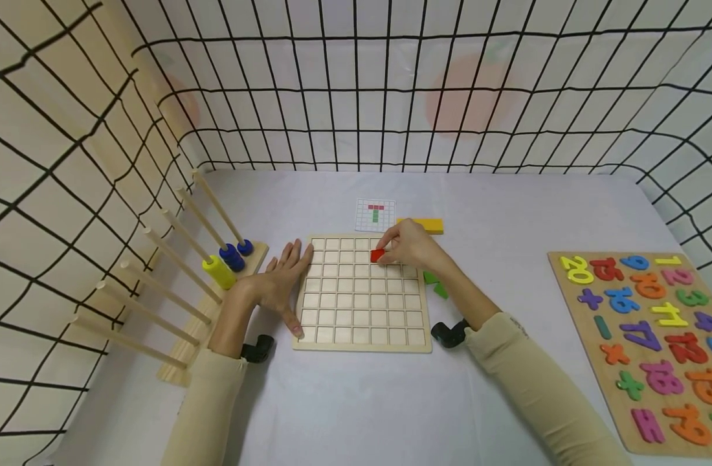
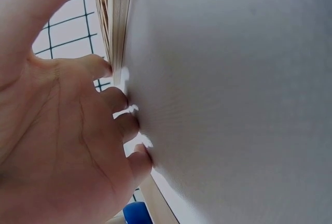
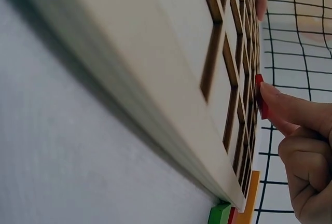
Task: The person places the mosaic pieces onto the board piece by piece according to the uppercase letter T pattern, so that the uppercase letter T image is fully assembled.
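Observation:
A wooden grid board (image 1: 344, 318) with square cells lies flat before me. My right hand (image 1: 414, 246) pinches a small red square tile (image 1: 377, 256) between thumb and fingertips, over a cell in the board's upper part. The right wrist view shows that tile (image 3: 261, 97) tilted close to the grid. With fingers spread, my left hand (image 1: 279, 283) rests along the board's left edge, its thumb on the lower left corner. In the left wrist view the palm (image 2: 62, 130) faces the camera. Beyond the board lies a card (image 1: 362, 223) printed with a red-and-green T pattern.
A yellow block (image 1: 430, 226) lies behind my right hand, and green pieces (image 1: 441, 290) lie beside the board. A pegged wooden stand (image 1: 254, 257) with yellow and blue beads is at left. A number board (image 1: 615, 317) lies at right. Black wire mesh (image 1: 356, 90) surrounds the table.

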`<state>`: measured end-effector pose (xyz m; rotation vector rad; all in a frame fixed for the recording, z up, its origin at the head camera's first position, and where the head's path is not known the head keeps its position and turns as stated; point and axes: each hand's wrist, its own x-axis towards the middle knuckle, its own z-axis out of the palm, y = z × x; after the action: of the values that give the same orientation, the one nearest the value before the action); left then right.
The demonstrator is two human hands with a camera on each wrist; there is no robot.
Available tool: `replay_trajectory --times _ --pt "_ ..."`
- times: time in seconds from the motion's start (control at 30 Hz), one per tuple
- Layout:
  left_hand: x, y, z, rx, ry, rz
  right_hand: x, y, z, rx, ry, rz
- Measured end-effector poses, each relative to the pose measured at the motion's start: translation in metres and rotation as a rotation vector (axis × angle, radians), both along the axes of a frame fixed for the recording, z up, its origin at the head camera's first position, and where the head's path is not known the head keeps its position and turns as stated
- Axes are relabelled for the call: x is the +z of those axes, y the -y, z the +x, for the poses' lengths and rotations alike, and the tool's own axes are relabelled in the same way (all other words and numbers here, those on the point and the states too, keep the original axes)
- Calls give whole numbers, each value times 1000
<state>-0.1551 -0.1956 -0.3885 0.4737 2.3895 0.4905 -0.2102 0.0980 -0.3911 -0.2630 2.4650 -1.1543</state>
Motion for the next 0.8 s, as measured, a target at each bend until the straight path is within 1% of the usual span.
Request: replay_trajectory --times 0.27,0.5,0.67,0.8 --pt "-2 1 -1 8 1 -2 -2 4 -3 -5 -13 10" --pt "-1 2 -1 5 -3 -1 -3 2 -3 -25 -47 34" --pt "-1 3 -1 3 -2 0 -6 1 -5 -33 -43 39" --pt "-1 3 -1 2 -2 3 -8 0 -6 -38 -19 20"
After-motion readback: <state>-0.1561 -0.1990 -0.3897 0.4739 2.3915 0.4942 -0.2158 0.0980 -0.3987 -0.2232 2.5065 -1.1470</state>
